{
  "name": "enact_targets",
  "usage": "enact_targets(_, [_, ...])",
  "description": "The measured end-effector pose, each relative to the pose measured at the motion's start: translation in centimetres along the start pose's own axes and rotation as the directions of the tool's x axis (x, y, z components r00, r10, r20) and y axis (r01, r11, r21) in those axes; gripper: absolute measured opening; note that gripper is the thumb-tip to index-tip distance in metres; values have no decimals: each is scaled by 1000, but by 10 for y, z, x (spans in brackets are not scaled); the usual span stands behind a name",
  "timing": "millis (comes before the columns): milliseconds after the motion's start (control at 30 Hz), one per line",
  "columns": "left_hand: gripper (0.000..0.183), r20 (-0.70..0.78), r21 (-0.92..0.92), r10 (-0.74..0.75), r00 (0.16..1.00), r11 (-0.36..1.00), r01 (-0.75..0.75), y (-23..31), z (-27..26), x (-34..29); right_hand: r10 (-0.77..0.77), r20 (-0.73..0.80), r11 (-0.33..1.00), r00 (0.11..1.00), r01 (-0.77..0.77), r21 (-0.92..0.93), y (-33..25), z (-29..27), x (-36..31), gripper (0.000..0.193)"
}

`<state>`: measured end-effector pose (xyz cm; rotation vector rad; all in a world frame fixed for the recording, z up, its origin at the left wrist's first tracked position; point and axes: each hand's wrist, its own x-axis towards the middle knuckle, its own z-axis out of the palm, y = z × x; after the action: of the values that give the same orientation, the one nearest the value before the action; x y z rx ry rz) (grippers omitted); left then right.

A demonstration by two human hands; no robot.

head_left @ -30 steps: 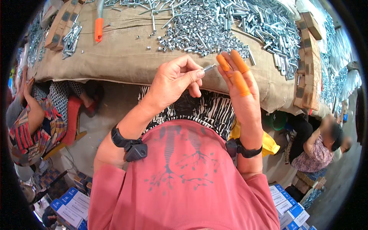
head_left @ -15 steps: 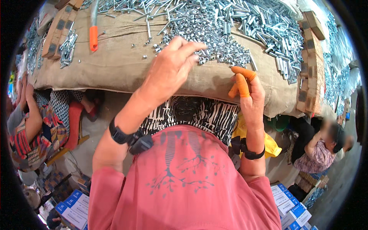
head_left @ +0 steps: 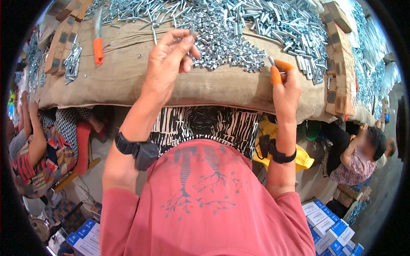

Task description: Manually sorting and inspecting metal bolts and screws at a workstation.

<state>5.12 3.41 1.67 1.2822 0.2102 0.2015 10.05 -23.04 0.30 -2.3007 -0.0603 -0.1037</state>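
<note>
My left hand (head_left: 168,57) is raised at the left edge of a heap of small shiny nuts (head_left: 232,51). Its thumb and forefinger pinch a small grey metal piece (head_left: 192,30), whose exact kind is too small to tell. Orange finger cots cover fingertips of my right hand (head_left: 287,87), which is closed on a slim metal tube (head_left: 271,61) just right of the nuts. Metal tubes (head_left: 294,32) lie piled beyond that hand, and long bolts (head_left: 162,10) are scattered beyond the left one.
Brown cloth (head_left: 124,85) covers the work surface. A tool with an orange handle (head_left: 98,51) lies at left, near a small bolt pile (head_left: 72,64). Wooden blocks (head_left: 337,72) edge the right side. Blue and white boxes (head_left: 329,226) stand low right. Other people sit on both sides.
My left hand has drawn left, away from the nuts, with a small metal piece in its pinch. My right hand has moved up and right, its fingers now closed on the tube.
</note>
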Motion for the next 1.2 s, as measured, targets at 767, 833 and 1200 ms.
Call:
enact_targets(767, [13, 317, -133, -403, 859, 877, 461, -16, 28, -66, -58, 534, 251, 844, -505, 826, -32, 15, -55, 25])
enact_targets(833, [13, 313, -120, -398, 863, 884, 451, -18, 29, -65, -52, 540, 222, 840, -518, 826, -35, 20, -57, 25])
enact_targets(1200, [17, 374, -149, -418, 828, 854, 499, -27, 20, -53, -186, 425, 612, 886, -234, 756, -29, 15, -46, 31])
